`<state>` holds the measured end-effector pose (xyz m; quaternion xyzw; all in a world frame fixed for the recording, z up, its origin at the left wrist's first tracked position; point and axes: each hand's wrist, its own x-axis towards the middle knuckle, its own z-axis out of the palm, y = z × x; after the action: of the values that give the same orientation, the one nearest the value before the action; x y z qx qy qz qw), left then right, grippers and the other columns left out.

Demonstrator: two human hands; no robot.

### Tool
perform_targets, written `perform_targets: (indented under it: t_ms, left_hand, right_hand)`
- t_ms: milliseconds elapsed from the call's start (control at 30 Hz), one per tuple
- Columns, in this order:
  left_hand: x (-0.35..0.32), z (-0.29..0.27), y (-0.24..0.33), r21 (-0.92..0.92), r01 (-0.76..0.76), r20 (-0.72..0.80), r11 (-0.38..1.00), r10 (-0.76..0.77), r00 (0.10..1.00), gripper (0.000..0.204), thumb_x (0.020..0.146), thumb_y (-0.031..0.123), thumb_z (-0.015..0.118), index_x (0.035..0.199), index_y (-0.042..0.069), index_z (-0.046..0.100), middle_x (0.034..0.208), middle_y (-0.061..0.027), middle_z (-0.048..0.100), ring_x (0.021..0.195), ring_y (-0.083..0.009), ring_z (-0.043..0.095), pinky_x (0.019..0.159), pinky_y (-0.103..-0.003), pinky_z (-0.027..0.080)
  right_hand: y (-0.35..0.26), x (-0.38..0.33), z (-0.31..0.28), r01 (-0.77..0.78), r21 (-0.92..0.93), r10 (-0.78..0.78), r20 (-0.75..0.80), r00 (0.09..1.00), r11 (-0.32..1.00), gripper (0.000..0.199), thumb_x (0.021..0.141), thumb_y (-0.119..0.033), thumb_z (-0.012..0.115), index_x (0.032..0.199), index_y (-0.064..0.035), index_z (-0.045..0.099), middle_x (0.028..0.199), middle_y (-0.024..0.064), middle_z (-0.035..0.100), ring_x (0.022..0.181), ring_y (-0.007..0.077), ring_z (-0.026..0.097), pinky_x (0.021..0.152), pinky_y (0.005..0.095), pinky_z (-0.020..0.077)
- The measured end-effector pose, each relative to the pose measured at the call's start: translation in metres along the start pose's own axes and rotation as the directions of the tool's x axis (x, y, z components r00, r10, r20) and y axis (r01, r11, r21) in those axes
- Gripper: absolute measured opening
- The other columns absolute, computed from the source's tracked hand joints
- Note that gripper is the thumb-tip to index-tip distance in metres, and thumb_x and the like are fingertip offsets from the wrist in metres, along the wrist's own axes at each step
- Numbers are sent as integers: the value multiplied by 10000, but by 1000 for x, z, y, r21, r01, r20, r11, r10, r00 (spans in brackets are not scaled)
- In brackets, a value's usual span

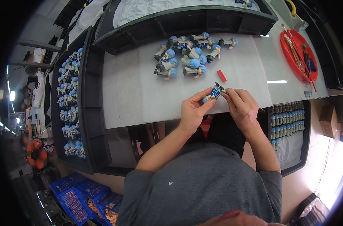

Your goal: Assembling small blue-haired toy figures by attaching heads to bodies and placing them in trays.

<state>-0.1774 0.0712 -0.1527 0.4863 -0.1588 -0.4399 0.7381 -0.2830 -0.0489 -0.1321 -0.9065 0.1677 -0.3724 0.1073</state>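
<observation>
My left hand pinched the blue-haired figurine steady above the white sheet while my right hand pinched a thin tool against it.

Overhead lighting is even and bright on the white work surface, with small glare strips near the red tray. Strong washout at lower right edge; lamp flares at far left. Fisheye bends the straight edges; black vignette rings the frame; periphery soft, centre sharp, shadows faint.
</observation>
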Motion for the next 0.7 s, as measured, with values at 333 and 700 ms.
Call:
perform_targets:
  t_ms: [333, 700]
  left_hand:
    - [0, 0, 0, 13, -10, 4, 1000, 10, 1000, 353, 795, -86, 559, 1144, -61, 519, 1059, -137, 582, 944, -171, 583, 852, -279, 485]
    - [0, -1, -2, 25, -22, 10, 999, 22, 1000, 347, 789, -91, 565, 1132, -62, 528, 1045, -130, 589, 946, -170, 583, 852, -273, 479]
  right_hand:
    - [2, -2, 1, 12, 1, -12, -2, 1000, 1000, 165, 693, -126, 698, 807, -67, 594, 678, 23, 552, 555, 164, 526, 468, 284, 415]
    - [1, -3, 0, -13, 15, 13, 6, 1000, 1000, 153, 697, -116, 696, 798, -65, 593, 675, 23, 550, 550, 164, 525, 464, 286, 413]
